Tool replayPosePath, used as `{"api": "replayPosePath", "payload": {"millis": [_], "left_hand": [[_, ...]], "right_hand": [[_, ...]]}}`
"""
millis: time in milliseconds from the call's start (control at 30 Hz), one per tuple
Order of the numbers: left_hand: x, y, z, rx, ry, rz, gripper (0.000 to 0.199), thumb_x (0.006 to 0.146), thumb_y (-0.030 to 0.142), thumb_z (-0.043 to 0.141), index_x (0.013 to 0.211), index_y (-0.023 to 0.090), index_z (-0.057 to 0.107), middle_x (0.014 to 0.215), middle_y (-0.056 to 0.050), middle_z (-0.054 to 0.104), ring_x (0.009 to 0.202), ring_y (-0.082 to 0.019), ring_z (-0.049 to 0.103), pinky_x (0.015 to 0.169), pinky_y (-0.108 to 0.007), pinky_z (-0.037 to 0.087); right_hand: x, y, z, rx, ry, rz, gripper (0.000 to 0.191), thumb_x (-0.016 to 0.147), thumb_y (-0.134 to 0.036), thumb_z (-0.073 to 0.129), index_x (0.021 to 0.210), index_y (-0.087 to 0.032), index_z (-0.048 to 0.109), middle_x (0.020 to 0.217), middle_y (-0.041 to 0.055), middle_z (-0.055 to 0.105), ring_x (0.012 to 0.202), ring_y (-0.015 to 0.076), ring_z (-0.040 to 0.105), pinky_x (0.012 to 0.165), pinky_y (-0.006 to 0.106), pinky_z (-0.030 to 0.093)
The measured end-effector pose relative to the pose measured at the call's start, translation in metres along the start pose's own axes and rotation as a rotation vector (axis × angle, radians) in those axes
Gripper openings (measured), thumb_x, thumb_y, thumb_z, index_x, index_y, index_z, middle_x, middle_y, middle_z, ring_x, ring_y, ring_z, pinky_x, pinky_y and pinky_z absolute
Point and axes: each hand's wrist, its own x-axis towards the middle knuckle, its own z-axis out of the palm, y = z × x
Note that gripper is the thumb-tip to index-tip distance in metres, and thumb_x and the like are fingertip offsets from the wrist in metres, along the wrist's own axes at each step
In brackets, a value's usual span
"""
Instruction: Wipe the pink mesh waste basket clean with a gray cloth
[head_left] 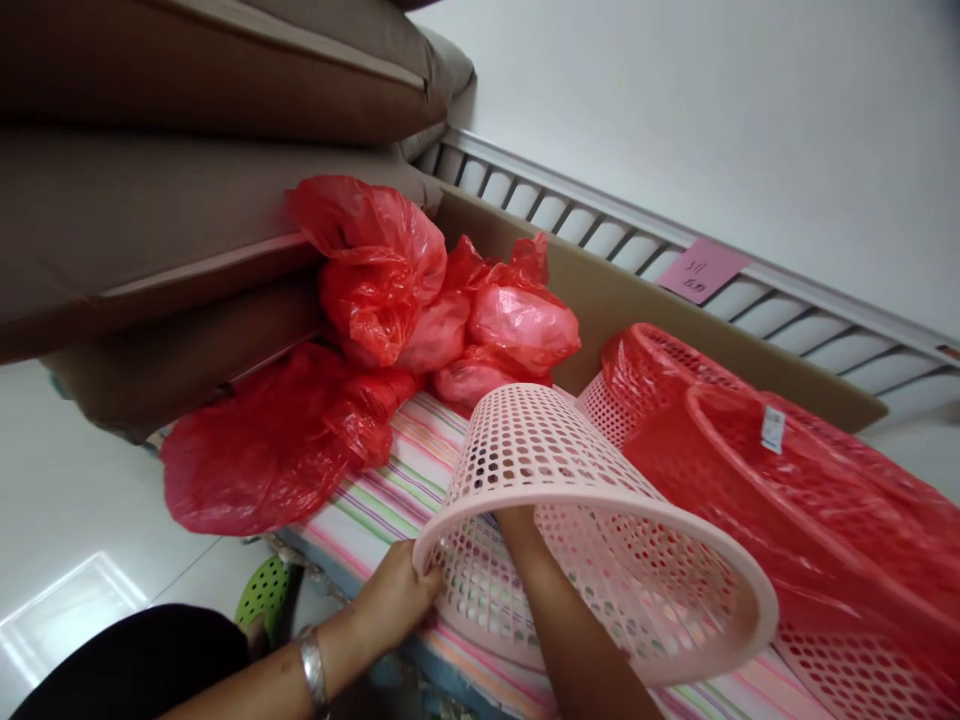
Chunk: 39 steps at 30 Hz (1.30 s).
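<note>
A pale pink perforated plastic basket (536, 430) lies on its side, its wide mouth facing me. My left hand (405, 590), with a silver bangle at the wrist, is closed around the left part of its rim. My right hand (516, 522) reaches through the mouth into the basket; its fingers are hidden by the wall. Right of it, more pink baskets (862, 655) lie partly wrapped in red plastic bags (675, 450). One has a small white tag (772, 428). Beneath the basket spreads a striped cloth (420, 450).
Several crumpled red bags (517, 320) with pink contents are heaped at the back left. Another red bag (262, 450) hangs over the cloth's edge. Stacked brown cushions (187, 220) stand on the left. Behind are a cardboard panel (592, 290), a slatted rail (570, 215) and a pink note (701, 268).
</note>
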Motion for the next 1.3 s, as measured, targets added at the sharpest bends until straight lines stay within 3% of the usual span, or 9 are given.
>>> {"api": "replayPosePath", "payload": {"millis": [100, 233, 367, 467, 667, 800, 900, 1133, 1300], "left_hand": [[-0.001, -0.002, 0.001, -0.019, 0.009, -0.025, 0.017, 0.073, 0.019, 0.043, 0.085, 0.016, 0.055, 0.056, 0.001, 0.058, 0.047, -0.016, 0.060, 0.042, -0.022, 0.044], [0.000, -0.002, 0.002, -0.012, 0.008, -0.038, 0.018, 0.073, 0.019, 0.044, 0.085, 0.015, 0.056, 0.053, 0.001, 0.059, 0.046, -0.017, 0.061, 0.042, -0.023, 0.044], [-0.001, 0.001, -0.001, 0.043, 0.030, 0.081, 0.016, 0.072, 0.018, 0.044, 0.078, 0.015, 0.058, 0.060, -0.001, 0.062, 0.057, -0.016, 0.061, 0.052, -0.024, 0.046], [0.000, 0.006, -0.006, 0.098, 0.076, 0.145, 0.014, 0.070, 0.016, 0.045, 0.073, 0.015, 0.059, 0.066, -0.002, 0.063, 0.066, -0.016, 0.059, 0.059, -0.024, 0.045], [0.010, 0.010, -0.018, 0.134, 0.083, 0.082, 0.014, 0.069, 0.017, 0.044, 0.071, 0.015, 0.058, 0.059, -0.001, 0.058, 0.056, -0.015, 0.057, 0.050, -0.023, 0.042], [0.010, 0.011, -0.025, 0.138, 0.065, 0.021, 0.018, 0.072, 0.020, 0.042, 0.075, 0.014, 0.059, 0.052, 0.001, 0.055, 0.044, -0.016, 0.055, 0.042, -0.024, 0.040], [0.006, 0.015, -0.029, 0.215, 0.088, 0.053, 0.019, 0.072, 0.019, 0.042, 0.075, 0.014, 0.060, 0.058, -0.002, 0.059, 0.052, -0.017, 0.058, 0.049, -0.025, 0.042], [0.003, 0.022, -0.035, 0.263, 0.066, 0.123, 0.020, 0.071, 0.015, 0.044, 0.075, 0.013, 0.063, 0.074, -0.004, 0.068, 0.072, -0.018, 0.061, 0.068, -0.026, 0.046], [0.002, 0.000, -0.017, 0.084, 0.089, 0.045, 0.026, 0.074, 0.030, 0.054, 0.088, 0.011, 0.066, 0.086, -0.008, 0.072, 0.083, -0.023, 0.065, 0.076, -0.030, 0.049]], "right_hand": [[-0.009, -0.017, -0.007, -0.216, -0.093, -0.001, 0.033, 0.084, -0.025, 0.043, 0.110, -0.017, 0.062, 0.111, 0.0105, 0.063, 0.112, 0.0253, 0.052, 0.100, 0.038, 0.037], [-0.072, -0.039, -0.026, -0.545, -0.250, 0.001, 0.045, 0.070, -0.010, 0.049, 0.113, -0.016, 0.061, 0.103, 0.0122, 0.063, 0.103, 0.0264, 0.056, 0.092, 0.035, 0.041], [-0.143, -0.053, -0.050, -0.539, -0.379, -0.014, 0.055, 0.063, -0.006, 0.050, 0.115, -0.019, 0.062, 0.110, 0.0116, 0.061, 0.107, 0.0270, 0.054, 0.095, 0.036, 0.041], [-0.163, -0.056, -0.069, -0.455, -0.483, 0.004, 0.059, 0.057, -0.007, 0.050, 0.112, -0.022, 0.064, 0.111, 0.0091, 0.061, 0.108, 0.0262, 0.054, 0.096, 0.036, 0.041], [-0.137, -0.048, -0.088, -0.382, -0.300, 0.057, 0.051, 0.068, -0.014, 0.047, 0.117, -0.018, 0.061, 0.113, 0.0091, 0.061, 0.110, 0.0241, 0.054, 0.099, 0.035, 0.039], [-0.133, -0.045, -0.066, -0.456, -0.261, 0.003, 0.052, 0.067, -0.012, 0.050, 0.117, -0.020, 0.061, 0.109, 0.0093, 0.060, 0.108, 0.0251, 0.053, 0.096, 0.034, 0.041], [-0.124, -0.043, -0.044, -0.519, -0.247, -0.052, 0.053, 0.067, -0.009, 0.052, 0.117, -0.022, 0.061, 0.107, 0.0092, 0.060, 0.107, 0.0255, 0.053, 0.095, 0.033, 0.041], [-0.014, -0.029, -0.007, -0.392, -0.083, -0.015, 0.043, 0.080, -0.018, 0.048, 0.121, -0.018, 0.057, 0.120, 0.0112, 0.060, 0.114, 0.0259, 0.050, 0.096, 0.036, 0.038], [0.033, -0.013, 0.011, -0.176, 0.001, 0.027, 0.041, 0.088, -0.033, 0.042, 0.123, -0.017, 0.055, 0.126, 0.0100, 0.058, 0.122, 0.0246, 0.045, 0.104, 0.039, 0.031]]}}
